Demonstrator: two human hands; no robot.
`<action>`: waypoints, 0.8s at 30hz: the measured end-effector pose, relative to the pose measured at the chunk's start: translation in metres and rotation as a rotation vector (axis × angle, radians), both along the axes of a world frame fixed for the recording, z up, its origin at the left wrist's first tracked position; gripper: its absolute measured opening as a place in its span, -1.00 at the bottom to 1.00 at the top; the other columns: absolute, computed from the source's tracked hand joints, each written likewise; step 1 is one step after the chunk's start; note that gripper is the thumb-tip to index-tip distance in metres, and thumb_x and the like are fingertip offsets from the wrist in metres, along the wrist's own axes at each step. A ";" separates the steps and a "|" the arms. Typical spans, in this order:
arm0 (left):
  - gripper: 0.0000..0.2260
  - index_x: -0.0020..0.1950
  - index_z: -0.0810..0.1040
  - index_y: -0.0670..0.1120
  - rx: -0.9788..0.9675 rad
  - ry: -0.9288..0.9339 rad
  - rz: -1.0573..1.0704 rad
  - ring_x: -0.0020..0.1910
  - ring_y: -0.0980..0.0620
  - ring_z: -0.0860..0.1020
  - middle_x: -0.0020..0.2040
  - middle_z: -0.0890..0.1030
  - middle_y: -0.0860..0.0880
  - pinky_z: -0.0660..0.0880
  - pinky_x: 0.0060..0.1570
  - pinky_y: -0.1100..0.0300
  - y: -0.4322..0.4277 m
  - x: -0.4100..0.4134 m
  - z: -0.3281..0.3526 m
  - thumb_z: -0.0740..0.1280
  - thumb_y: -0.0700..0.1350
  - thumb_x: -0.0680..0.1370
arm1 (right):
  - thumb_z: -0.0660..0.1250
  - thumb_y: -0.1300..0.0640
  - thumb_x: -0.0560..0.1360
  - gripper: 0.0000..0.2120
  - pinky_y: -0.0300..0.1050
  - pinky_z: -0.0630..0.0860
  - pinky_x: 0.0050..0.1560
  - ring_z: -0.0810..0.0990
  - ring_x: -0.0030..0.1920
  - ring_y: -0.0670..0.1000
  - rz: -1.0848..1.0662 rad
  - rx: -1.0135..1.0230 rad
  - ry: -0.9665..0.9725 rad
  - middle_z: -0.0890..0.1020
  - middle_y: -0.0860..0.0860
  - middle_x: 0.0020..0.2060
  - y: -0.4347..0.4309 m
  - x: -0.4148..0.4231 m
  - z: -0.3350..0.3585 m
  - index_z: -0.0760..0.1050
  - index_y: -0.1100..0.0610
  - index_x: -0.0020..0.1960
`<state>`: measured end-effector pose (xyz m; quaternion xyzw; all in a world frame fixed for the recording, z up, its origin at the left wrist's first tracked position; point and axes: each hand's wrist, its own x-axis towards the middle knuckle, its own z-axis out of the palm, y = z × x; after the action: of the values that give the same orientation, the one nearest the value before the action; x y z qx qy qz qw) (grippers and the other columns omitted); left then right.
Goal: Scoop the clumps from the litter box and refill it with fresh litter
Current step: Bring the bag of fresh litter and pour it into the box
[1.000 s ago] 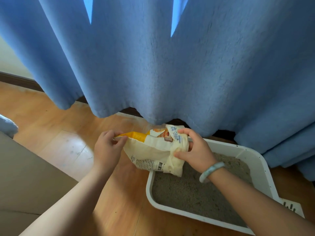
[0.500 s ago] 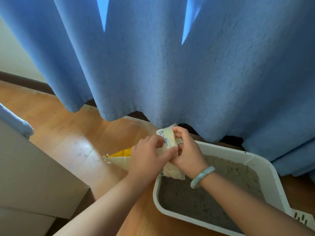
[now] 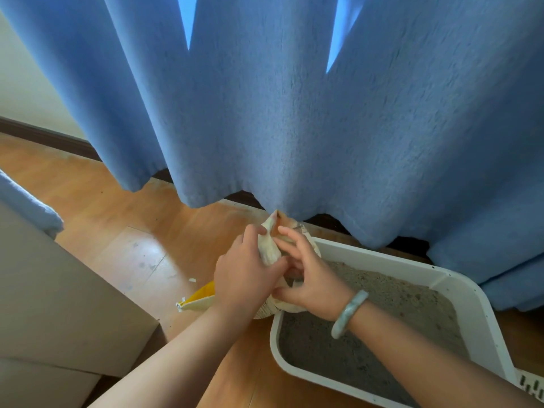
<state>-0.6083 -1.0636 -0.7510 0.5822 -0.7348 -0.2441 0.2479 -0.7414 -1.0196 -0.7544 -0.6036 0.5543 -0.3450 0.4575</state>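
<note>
Head view looks down on a wooden floor (image 3: pixel 123 254) that runs to a dark baseboard (image 3: pixel 44 136) under a pale wall (image 3: pixel 26 83). A blue curtain (image 3: pixel 294 113) hangs beyond both hands, its hem just behind them, and it hides the wall there. Left of the left hand (image 3: pixel 244 278) stands a beige box (image 3: pixel 59 304), with a small paper scrap (image 3: pixel 192 280) on the floor between. Both hands grip a crumpled cream litter bag (image 3: pixel 268 248); the left hand's fingers curl round it, and the right hand (image 3: pixel 312 278), wearing a pale green bracelet (image 3: pixel 348 313), pinches it from the other side. The bag's yellow corner (image 3: pixel 203 294) pokes out left of the left wrist. Below and right of the right hand lies the white litter box (image 3: pixel 275 337), holding grey litter (image 3: pixel 368 334).
</note>
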 end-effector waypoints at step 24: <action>-0.64 0.11 0.49 0.18 0.112 0.322 0.090 -0.20 0.20 0.55 -0.13 0.63 0.17 0.55 -0.16 0.09 -0.025 0.054 -0.019 0.41 -0.15 0.39 | 0.45 0.23 0.37 -0.36 -0.18 0.47 0.12 0.46 0.14 -0.09 -0.140 0.130 0.341 0.40 -0.17 0.16 -0.040 -0.022 -0.058 0.35 -0.12 0.36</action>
<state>-0.5539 -1.0890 -0.7705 0.5806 -0.6442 -0.3633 0.3403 -0.7634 -1.0596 -0.8123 -0.5825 0.6855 -0.2322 0.3699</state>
